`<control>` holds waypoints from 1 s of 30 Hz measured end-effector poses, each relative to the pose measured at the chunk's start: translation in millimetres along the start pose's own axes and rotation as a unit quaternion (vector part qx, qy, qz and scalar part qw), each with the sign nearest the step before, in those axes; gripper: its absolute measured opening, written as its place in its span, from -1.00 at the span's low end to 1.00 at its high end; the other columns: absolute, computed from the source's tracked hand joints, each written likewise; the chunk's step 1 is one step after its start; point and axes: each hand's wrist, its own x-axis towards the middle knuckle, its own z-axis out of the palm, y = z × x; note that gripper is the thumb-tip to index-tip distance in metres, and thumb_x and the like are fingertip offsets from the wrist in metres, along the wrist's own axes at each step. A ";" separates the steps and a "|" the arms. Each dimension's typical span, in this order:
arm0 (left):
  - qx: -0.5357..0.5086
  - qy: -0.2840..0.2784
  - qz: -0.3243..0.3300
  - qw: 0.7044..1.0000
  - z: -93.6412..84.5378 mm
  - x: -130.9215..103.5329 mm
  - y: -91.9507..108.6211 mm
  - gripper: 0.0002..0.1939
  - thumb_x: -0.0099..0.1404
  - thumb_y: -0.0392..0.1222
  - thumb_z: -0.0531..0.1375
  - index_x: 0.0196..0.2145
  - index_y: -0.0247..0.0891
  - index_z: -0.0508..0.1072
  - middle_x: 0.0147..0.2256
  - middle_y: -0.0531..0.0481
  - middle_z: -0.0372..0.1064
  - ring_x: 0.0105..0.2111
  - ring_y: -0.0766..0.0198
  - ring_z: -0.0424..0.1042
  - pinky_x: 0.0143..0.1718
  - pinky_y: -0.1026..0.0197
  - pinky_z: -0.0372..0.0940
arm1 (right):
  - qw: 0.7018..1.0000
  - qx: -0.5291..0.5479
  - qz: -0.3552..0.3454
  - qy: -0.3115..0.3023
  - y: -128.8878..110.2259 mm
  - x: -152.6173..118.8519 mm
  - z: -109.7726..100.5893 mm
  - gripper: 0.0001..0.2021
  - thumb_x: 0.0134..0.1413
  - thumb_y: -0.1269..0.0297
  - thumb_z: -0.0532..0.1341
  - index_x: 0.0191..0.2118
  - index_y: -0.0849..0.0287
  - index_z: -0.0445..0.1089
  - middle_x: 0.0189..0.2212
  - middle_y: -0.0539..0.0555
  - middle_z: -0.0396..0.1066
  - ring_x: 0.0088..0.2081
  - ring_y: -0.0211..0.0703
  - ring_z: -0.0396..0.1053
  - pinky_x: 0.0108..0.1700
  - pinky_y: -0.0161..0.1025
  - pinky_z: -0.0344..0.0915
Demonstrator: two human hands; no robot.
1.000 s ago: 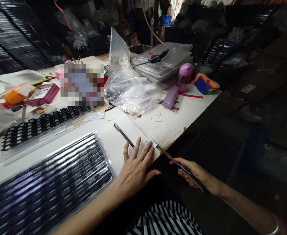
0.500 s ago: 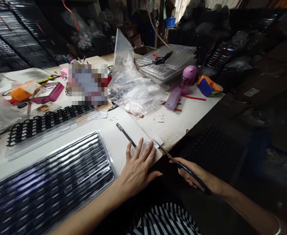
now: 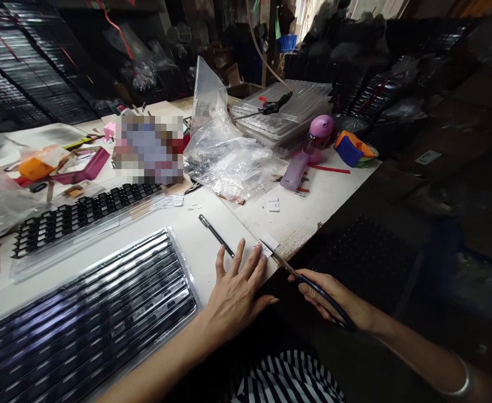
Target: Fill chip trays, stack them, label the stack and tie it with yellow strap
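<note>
My left hand point(image 3: 235, 294) lies spread and flat near the table corner, its fingertips pressing on a small white paper slip point(image 3: 266, 250) with dark marks. My right hand point(image 3: 327, 296) is closed around the dark blue handles of a pair of scissors point(image 3: 283, 262). Their blades reach over the table edge to the slip, just right of my left fingertips; whether they are parted I cannot tell. A dark pen point(image 3: 216, 235) lies on the white tabletop point(image 3: 212, 207) beside my left index finger. Farther back sits another small white paper piece point(image 3: 273, 205).
A clear-wrapped tray of black strips point(image 3: 115, 296) fills the near left, with a row of black plastic parts point(image 3: 86, 210) behind it. Crumpled clear plastic bags point(image 3: 229, 157), a purple bottle point(image 3: 295, 172) and stacked clear trays point(image 3: 287, 115) stand farther back. The table edge falls away at right.
The view has shifted slightly. My right hand and the scissors have moved a little left and up along the slip. My left hand stays pressed in place.
</note>
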 end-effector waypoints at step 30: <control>0.080 -0.001 0.007 0.997 0.1 -16.9 5.0 -0.35 0.28 0.19 -0.01 0.20 -0.25 0.13 0.25 -0.18 0.03 0.26 -0.14 -0.10 0.15 -0.38 -0.08 | 0.798 -0.560 -0.172 0.139 -96.4 64.5 -25.0 -0.56 0.12 0.21 0.08 0.12 0.16 0.29 -0.05 0.20 0.44 -0.04 0.03 0.39 -0.04 -0.18 0.24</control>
